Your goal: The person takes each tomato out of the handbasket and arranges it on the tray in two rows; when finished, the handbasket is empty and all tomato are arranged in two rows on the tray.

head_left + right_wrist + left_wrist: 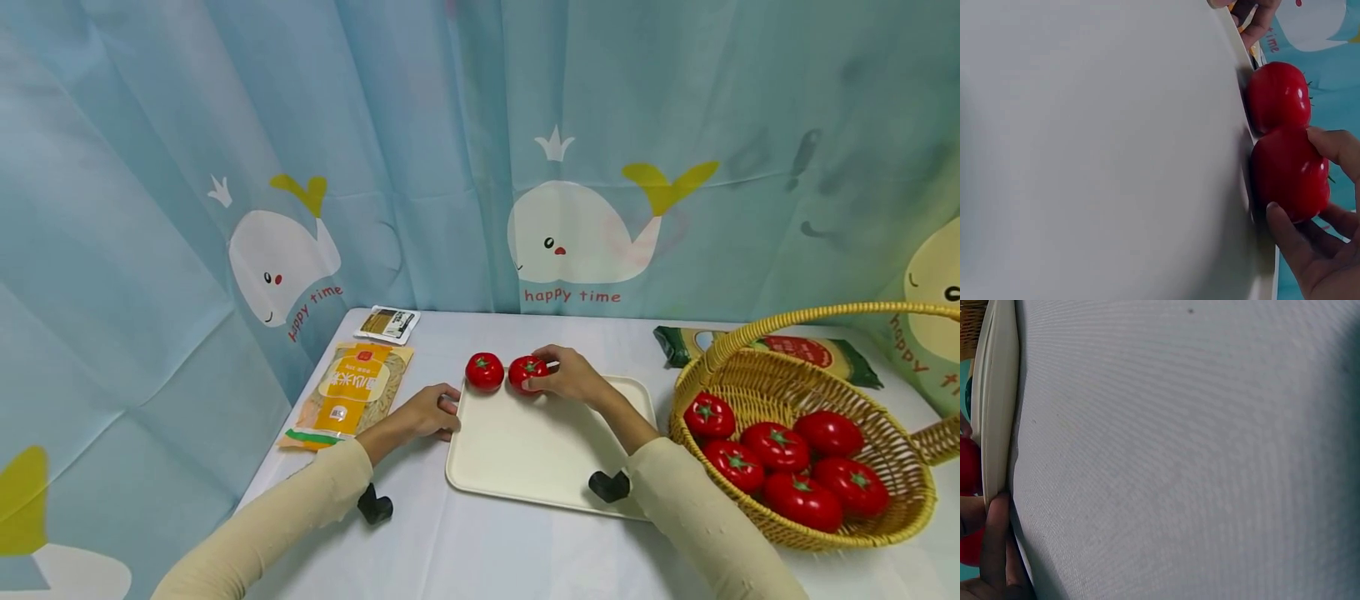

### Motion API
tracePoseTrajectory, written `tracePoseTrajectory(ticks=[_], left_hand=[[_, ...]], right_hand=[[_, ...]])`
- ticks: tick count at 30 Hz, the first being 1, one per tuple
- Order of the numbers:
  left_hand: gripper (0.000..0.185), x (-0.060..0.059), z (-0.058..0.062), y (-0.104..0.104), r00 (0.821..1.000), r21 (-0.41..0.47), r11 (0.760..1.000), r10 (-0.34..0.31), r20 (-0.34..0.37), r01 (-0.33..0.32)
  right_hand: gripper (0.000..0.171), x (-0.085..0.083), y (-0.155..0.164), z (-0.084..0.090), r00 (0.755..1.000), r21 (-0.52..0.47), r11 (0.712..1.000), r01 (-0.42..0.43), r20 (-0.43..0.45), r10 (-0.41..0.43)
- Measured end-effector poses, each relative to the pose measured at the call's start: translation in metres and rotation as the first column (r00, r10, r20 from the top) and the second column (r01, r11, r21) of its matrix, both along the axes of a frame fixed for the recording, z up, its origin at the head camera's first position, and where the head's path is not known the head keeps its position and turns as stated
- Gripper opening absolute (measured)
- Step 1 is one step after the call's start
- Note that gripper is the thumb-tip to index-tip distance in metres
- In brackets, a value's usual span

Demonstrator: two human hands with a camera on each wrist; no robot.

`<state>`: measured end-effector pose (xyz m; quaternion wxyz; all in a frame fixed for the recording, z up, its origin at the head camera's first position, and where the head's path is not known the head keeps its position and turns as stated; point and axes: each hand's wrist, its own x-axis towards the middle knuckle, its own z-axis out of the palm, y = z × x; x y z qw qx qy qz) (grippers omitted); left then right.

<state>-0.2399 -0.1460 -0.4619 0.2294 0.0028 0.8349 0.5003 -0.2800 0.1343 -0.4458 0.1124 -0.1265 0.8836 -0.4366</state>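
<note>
My right hand [573, 377] grips a red tomato [525, 373] at the far edge of a cream rectangular tray [536, 450], thumb on one side and fingers on the other. Just left of it, a second tomato [484, 372] sits in the tray's far left corner; the right wrist view shows the two tomatoes side by side along the rim. At the tray's left edge, my left hand [427, 412] pinches the rim near that corner. Its thumb and fingers [996, 534] show around the edge in the left wrist view.
A wicker basket [918, 475] with a tall handle stands at the right, holding several tomatoes [804, 500]. Behind it lies a green packet [858, 360]. Left of the tray are a yellow-orange bag [352, 396] and a small flat packet [387, 325]. A blue whale-print curtain [450, 167] hangs behind.
</note>
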Motion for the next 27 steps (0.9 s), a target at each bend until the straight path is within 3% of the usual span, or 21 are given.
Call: tracePoseTrajectory(ticks=[19,27], left_hand=[[0.053,0.000,-0.001,0.001,1.000,-0.002,1.000,-0.003,-0.005,0.003],[0.052,0.001,0.000,0.001,1.000,-0.007,1.000,-0.001,-0.007,0.001]], right_hand=[[0.067,0.002,0.008,0.003,0.999,-0.005,0.999,-0.037,0.010,0.038],[0.066,0.003,0.012,0.006,0.998,-0.009,0.999,-0.042,-0.040,0.042]])
